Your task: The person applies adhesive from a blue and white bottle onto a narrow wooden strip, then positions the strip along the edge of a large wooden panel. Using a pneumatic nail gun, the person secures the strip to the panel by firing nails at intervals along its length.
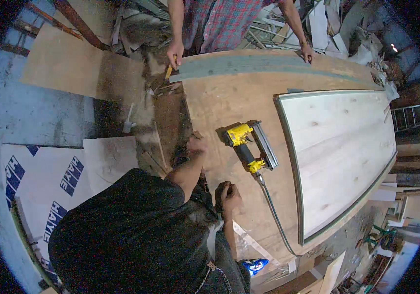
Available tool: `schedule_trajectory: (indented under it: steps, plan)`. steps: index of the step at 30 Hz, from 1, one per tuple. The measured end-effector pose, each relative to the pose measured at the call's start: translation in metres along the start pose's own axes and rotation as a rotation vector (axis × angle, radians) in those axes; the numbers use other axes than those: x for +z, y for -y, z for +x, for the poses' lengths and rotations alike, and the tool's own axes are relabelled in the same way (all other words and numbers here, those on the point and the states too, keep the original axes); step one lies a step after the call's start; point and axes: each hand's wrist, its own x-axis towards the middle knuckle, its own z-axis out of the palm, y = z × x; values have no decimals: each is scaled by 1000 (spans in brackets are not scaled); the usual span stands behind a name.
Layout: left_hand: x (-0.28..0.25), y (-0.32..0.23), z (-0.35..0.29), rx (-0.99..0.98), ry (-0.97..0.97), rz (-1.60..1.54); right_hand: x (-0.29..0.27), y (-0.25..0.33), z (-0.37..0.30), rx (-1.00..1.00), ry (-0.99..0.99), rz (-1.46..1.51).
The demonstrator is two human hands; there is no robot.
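My left hand (pixel 197 143) is at the near edge of a plywood-topped table (pixel 229 105). Its fingers are blurred and partly in shadow, so their grip does not show. Lower along the same edge, my right hand (pixel 230 197) has its thumb and fingers curled together. Whatever they may hold is too dark to make out. A yellow and black pneumatic nail gun (pixel 250 147) lies on its side on the tabletop, beyond both hands, with a dark air hose (pixel 276 215) attached. To its right rests a pale wooden panel (pixel 342 147) with a dark frame around it.
Across the table a co-worker in a plaid shirt (pixel 224 22) holds a yellow tool (pixel 169 71); their other hand (pixel 307 52) touches the far edge. A grey-green strip (pixel 249 63) runs there. A blue packet (pixel 255 266) sits near the lower corner. Scrap boards (pixel 325 24) pile up behind.
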Motion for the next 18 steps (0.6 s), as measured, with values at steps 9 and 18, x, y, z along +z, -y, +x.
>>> schedule_trajectory:
  steps: [9, 18]
  plan:
    - [-10, -8, -3, -25, -32, -45, -7, 8, 4, -32, 18, -36]
    - [-9, -9, -13, 144, 87, 28, -10, 5, 2, 47, 41, -43]
